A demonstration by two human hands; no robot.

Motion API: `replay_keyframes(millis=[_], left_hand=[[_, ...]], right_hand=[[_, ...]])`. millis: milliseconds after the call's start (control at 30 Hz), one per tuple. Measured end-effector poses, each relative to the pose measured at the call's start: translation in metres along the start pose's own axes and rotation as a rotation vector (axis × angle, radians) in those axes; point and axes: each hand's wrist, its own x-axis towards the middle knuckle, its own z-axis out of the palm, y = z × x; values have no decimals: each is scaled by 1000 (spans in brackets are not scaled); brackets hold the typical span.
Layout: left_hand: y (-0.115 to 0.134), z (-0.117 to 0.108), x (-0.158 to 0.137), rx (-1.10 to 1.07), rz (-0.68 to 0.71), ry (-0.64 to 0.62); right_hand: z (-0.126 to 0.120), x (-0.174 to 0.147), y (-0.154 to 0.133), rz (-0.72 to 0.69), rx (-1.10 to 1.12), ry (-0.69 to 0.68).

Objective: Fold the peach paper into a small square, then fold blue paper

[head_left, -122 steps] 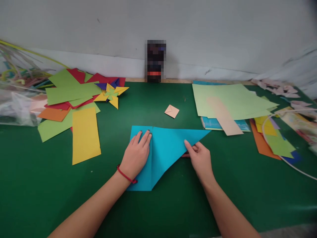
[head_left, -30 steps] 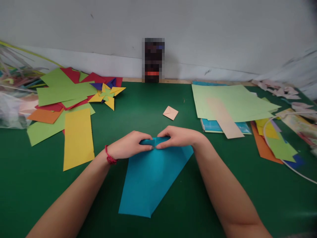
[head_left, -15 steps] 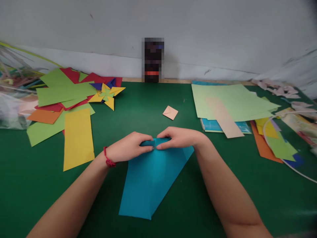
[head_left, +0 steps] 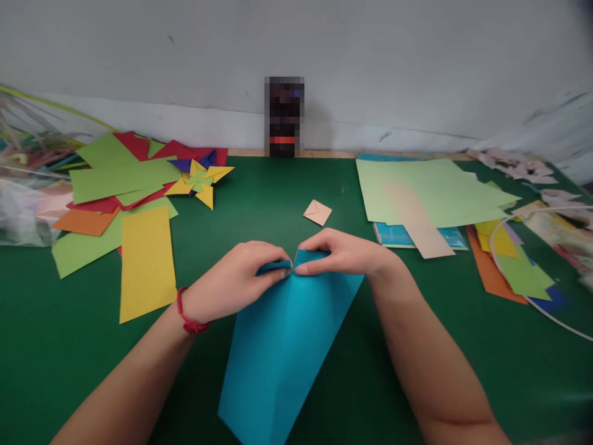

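A large sheet of blue paper (head_left: 287, 334) hangs from both hands, creased down its middle, its lower end toward me. My left hand (head_left: 243, 275), with a red cord bracelet on the wrist, pinches the folded top edge left of the crease. Close beside it, my right hand (head_left: 333, 250) pinches the top edge just right of the crease. Thumbs lie on the near side and fingers behind, so the fingertips are partly hidden. Beyond the hands, a small folded pink paper square (head_left: 317, 212) lies on the green table (head_left: 259, 204).
To the left are green and red sheets (head_left: 125, 179), a yellow sheet (head_left: 147, 262) and a yellow-and-blue paper star (head_left: 200, 179). Pale green sheets (head_left: 435, 191) and a pink strip (head_left: 424, 225) lie right. A pixelated dark object (head_left: 284, 117) stands against the wall.
The blue paper has lifted and tilted, its lower end now reaching the bottom of the view. A small gap shows at the top edge between my hands, which keep their pinch.
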Motion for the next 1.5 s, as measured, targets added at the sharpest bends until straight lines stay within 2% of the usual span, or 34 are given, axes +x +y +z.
replay_keyframes(millis=[233, 400, 600, 800, 1033, 1167, 1267, 1333, 1433, 1500], left_hand=[[6, 1, -3, 28, 104, 138], [6, 1, -1, -3, 119, 201], [3, -1, 0, -35, 75, 86], [5, -5, -2, -67, -38, -4], [8, -7, -2, -182, -144, -54], [4, -3, -2, -123, -170, -41], [-4, 5, 0, 1, -198, 11], [-11, 11, 1, 131, -199, 91], [-17, 17, 5, 381, -201, 305], [-17, 19, 6, 435, -207, 362]], right_hand=[[-2, -5, -2, -15, 44, 10], [-5, -7, 0, -6, 54, 43], [-5, -8, -4, -14, 39, -1], [-4, -7, -7, 25, 11, -35], [-2, -5, -6, 81, -10, -63], [-1, -2, -3, 60, -86, -46], [1, 2, 6, 78, -213, 59], [3, 6, 16, 95, -284, 218], [4, 9, 31, 133, -425, 541], [4, 9, 35, 119, -471, 627]])
